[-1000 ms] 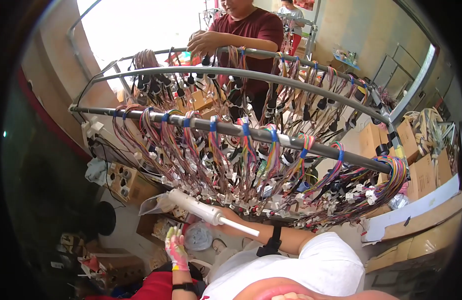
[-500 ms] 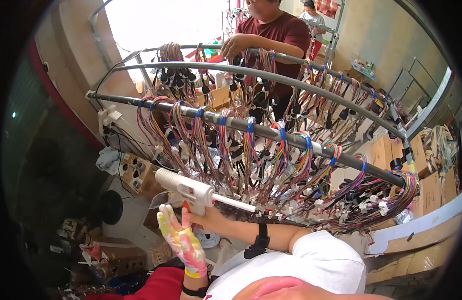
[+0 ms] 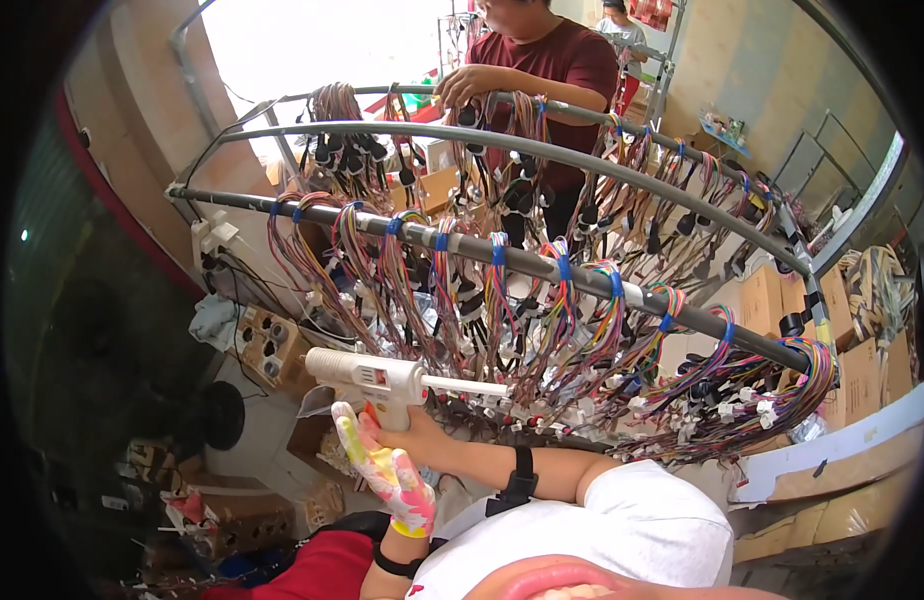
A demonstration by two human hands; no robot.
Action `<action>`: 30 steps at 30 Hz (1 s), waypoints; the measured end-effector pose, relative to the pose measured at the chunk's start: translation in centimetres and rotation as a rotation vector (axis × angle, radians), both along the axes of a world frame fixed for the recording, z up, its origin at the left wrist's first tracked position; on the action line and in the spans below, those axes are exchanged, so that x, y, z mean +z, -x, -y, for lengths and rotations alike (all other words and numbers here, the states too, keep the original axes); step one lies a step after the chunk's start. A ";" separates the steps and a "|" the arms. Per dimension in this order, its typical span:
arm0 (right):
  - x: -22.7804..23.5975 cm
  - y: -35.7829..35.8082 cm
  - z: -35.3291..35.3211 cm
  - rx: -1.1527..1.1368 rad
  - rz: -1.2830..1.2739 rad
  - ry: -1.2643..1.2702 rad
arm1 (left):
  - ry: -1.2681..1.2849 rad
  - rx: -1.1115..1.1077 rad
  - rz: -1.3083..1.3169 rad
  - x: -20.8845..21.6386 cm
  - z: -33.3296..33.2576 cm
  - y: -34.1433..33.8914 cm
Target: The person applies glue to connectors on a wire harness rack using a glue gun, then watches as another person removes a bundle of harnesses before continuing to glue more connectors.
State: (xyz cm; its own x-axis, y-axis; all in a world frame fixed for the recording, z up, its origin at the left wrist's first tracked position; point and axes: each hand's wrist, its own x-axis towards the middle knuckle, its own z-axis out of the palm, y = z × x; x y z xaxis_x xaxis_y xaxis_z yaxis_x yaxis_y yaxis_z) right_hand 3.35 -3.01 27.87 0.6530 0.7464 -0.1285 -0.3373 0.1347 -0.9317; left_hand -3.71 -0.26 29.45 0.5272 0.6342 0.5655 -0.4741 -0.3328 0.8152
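My right hand [image 3: 414,436] is wrapped round the handle of a white hot glue gun [image 3: 370,376], which has an orange trigger. A long white glue stick [image 3: 466,386] sticks out of its back end toward the right; the nozzle end points left. My left hand [image 3: 394,474] wears a white glove patterned in pink and yellow. Its fingers are stretched upward with nothing in them, just beside the gun's handle. Beyond the gun, bundles of coloured wires [image 3: 502,310] with white connectors hang from a grey metal rail [image 3: 527,262], held by blue ties.
A second rail [image 3: 572,113] behind carries more wire bundles. A person in a dark red shirt [image 3: 570,58] has a hand on it. Another person [image 3: 622,40] stands farther back. Cardboard boxes [image 3: 857,385] lie right, a cut-open carton [image 3: 267,345] left, and a black round object [image 3: 220,413] lower left.
My gloved left hand has moved right and slightly down, nearer the gun's handle. The glue gun has dipped slightly, still in my right hand. The co-worker's hand shifted a little left.
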 end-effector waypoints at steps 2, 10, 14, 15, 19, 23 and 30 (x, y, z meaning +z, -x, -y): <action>0.5 0.2 0.2 0.044 -0.040 0.029 | 0.032 -0.008 -0.022 -0.5 -0.4 0.4; -0.8 1.7 0.5 -0.006 0.009 0.111 | 0.153 0.012 0.034 1.8 -0.9 -0.5; -1.6 1.7 0.9 0.040 -0.098 0.112 | 0.274 -0.060 0.068 2.1 -3.5 0.0; -1.9 1.3 0.7 0.045 -0.099 0.050 | 0.333 -0.103 0.097 2.3 -4.4 0.2; -1.3 -0.5 0.5 0.038 -0.049 -0.111 | 0.595 -0.279 0.274 1.7 -7.5 1.3; 0.8 -0.8 -0.1 0.064 -0.034 -0.117 | 0.763 -0.379 0.227 1.1 -7.9 2.0; -2.1 0.7 -0.9 0.079 0.208 -0.242 | 0.696 -0.301 -0.123 -2.3 -5.6 1.9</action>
